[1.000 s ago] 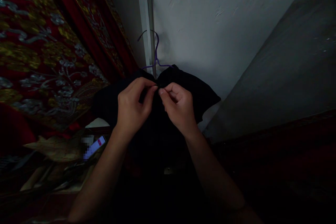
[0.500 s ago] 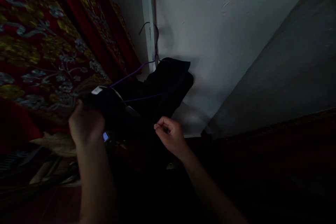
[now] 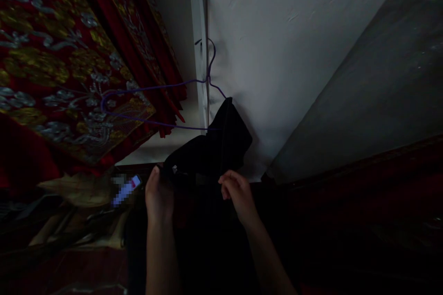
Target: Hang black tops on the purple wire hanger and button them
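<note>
A purple wire hanger [image 3: 155,86] hooks onto a pale vertical strip on the wall. Its left arm is bare, while a black garment [image 3: 228,138] drapes over its right arm. My left hand [image 3: 158,191] is closed on the left edge of the garment, below the hanger, near a small white mark on the cloth. With pinched fingers, my right hand [image 3: 236,188] grips the garment's front edge lower right. The dark cloth between and below my hands blends into shadow, so its exact kind is hard to make out.
A red cloth with gold and silver floral patterns [image 3: 69,60] hangs at the left. A lit phone [image 3: 127,190] lies lower left, near a pale woven item [image 3: 74,190]. The whitish wall [image 3: 270,46] rises behind; the lower right is very dark.
The garment has come off the hanger's left arm, baring the wire. My left hand has moved right and down with the cloth; my right hand has shifted slightly right and down.
</note>
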The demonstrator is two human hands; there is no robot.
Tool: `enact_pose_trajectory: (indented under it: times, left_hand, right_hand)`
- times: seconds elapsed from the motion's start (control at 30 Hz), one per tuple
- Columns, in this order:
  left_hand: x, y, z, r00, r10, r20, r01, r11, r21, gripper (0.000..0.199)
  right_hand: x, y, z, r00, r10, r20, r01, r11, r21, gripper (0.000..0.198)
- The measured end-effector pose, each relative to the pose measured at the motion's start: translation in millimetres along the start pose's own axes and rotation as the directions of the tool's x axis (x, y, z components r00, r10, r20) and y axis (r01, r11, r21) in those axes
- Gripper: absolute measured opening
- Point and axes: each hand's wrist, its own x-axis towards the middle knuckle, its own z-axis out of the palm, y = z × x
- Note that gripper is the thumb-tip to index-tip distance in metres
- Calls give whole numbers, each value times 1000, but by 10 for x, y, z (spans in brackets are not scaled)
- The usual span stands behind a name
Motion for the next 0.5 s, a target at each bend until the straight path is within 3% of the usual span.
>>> enact_pose_trajectory:
  times: [0.1,0.23,0.27,0.33,0.4,0.5]
  left_hand:
    - [-146,76,195,999,-29,42,31,997,-64,24]
    - [-362,81,455,972,-77,221,89,995,-42,29]
    - [-406,61,500,965,-84,249,92,996,-20,29]
    - [-477,8,565,957,-87,278,78,996,42,27]
    - [-532,-40,611,944,-77,320,35,990,136,23]
    - [-589,-58,659,917,-11,399,-112,953,283,16]
  right_hand:
    - [104,193,-76,990,126,65,-115,981,-156,17]
    - [110,355,-176,965,243,104,-201,930,-309,10]
    - [85,345,-193,967,220,127,-171,933,-318,4]
    - [18,261,-200,971,107,216,-34,949,-315,31]
    - [-48,130,-159,942,-19,336,113,959,-261,58]
    - [-106,-33,-18,903,-70,424,144,979,-146,55]
